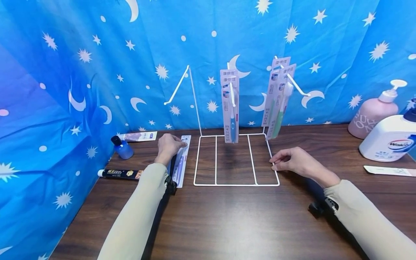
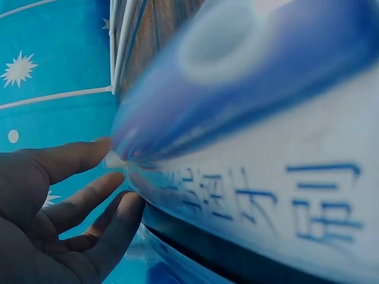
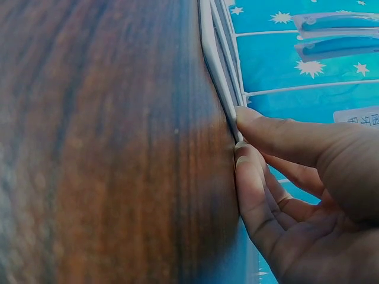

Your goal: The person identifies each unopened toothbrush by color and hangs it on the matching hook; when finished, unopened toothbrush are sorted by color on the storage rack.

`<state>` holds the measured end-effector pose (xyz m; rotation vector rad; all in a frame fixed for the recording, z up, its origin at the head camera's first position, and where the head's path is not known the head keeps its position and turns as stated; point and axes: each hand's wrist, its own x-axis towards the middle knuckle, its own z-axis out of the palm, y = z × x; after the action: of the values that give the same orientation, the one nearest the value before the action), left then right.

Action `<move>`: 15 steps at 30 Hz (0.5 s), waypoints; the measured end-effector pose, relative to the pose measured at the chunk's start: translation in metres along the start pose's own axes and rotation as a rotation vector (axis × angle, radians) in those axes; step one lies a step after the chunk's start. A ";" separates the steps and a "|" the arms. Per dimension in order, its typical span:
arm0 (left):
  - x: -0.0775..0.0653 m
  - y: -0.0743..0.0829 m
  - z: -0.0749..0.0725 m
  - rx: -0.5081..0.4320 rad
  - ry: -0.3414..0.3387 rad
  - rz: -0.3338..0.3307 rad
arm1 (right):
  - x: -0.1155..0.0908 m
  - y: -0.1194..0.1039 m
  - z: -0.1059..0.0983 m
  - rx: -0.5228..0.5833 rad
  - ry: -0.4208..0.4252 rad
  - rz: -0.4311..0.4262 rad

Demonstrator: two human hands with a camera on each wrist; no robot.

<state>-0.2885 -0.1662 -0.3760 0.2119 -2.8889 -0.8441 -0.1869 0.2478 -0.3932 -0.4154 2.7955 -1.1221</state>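
Observation:
My left hand [image 1: 169, 146] pinches the top end of a purple toothbrush in a flat clear-and-white pack [image 1: 182, 166], just left of a white wire rack [image 1: 234, 185]. Seen from the left wrist, the printed pack [image 2: 260, 195] fills much of the view, with thumb and fingertips at its far end. My right hand [image 1: 294, 160] pinches the right side wire of the rack's base between thumb and finger. On the rack's middle hook hang packed blue toothbrushes [image 1: 232, 122]. Packed green toothbrushes [image 1: 278, 121] hang from its right hook. The left hook [image 1: 177, 86] carries nothing.
To the left lie a black toothpaste tube [image 1: 121, 174], a pale tube [image 1: 139, 136] and a small blue bottle [image 1: 124, 150]. At the right stand a pink pump bottle [image 1: 372, 115] and a white bottle [image 1: 386, 141], with a flat white pack [image 1: 390, 170] before them. A blue curtain [image 1: 195, 47] hangs behind.

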 end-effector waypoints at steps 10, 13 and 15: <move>-0.006 0.007 -0.004 0.006 0.019 0.033 | 0.000 0.000 0.000 0.014 -0.002 0.006; -0.009 0.011 -0.006 -0.023 0.035 0.051 | 0.000 0.000 0.000 0.010 -0.003 0.014; -0.013 0.015 -0.009 -0.052 0.033 0.054 | 0.000 0.000 0.000 0.006 -0.004 0.019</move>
<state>-0.2760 -0.1565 -0.3611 0.1407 -2.8253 -0.8960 -0.1873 0.2476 -0.3927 -0.3895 2.7863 -1.1243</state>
